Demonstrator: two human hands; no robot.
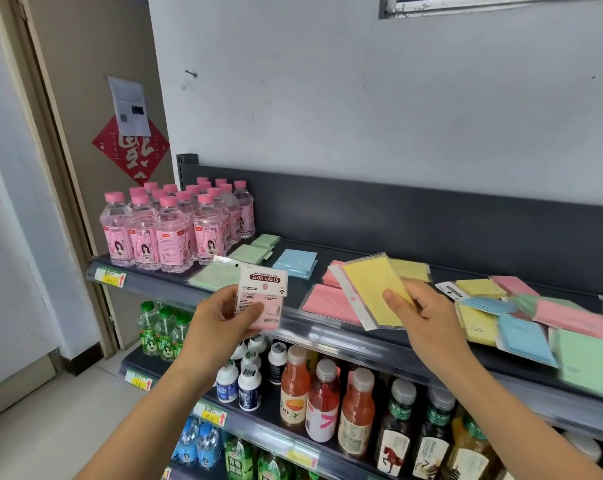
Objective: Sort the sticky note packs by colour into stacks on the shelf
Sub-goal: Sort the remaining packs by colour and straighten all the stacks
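Currently the person holds one sticky note pack in each hand in front of the top shelf (327, 336). The left hand (220, 320), at about 7 o'clock from the middle of the view, pinches a pink pack (262, 299): the thumb presses on its printed face and the other fingers are curled behind it. The pack stands nearly upright, its "STICKY NOTE" header reading upside down, just in front of the shelf's rail. The right hand (423, 315), at about 5 o'clock, grips a yellow pack (372, 289) by its lower right corner, thumb on the yellow face and fingers tucked behind; the pack is tilted, with its clear strip toward 8 o'clock, and hangs over the front of the shelf. On the shelf, green packs (251, 252) lie at 10 o'clock from the left hand's pack, beside a cluster of pink-capped bottles (168, 226). A small blue stack (296, 263) lies just to the right of the green ones. A pink stack (327, 301) lies at 3 o'clock from the held pink pack, partly hidden under the yellow one. Another yellow pack (410, 270) lies at 1 o'clock behind the right hand, blurred. At 3 o'clock from the right hand, a mixed heap (535, 323) of yellow, pink, blue and green packs sprawls across the shelf, overlapping. Drink bottles (324, 400) fill the shelf below.
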